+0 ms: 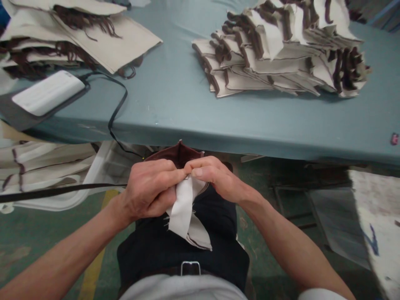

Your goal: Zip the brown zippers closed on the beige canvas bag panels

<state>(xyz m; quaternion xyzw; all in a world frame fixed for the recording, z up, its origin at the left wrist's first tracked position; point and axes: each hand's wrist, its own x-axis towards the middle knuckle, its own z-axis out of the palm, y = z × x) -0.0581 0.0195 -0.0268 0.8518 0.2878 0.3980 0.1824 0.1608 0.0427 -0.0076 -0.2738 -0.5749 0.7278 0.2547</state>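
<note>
White/brown cloth pc is pinched btwn L hand & R hand, fingertips together at its edge, prob. to keep layers aligned; it's held over lap, nr table, where similar pcs are stacked overlapping, presumably for neatness

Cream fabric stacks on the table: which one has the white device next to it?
The left stack: the white device lies at its near edge, apart from the right stack.

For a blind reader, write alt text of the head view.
Two bare hands, left and right, pinch a white and brown cloth piece above the lap, before a blue-green table bearing stacked cream fabric pieces.
</note>
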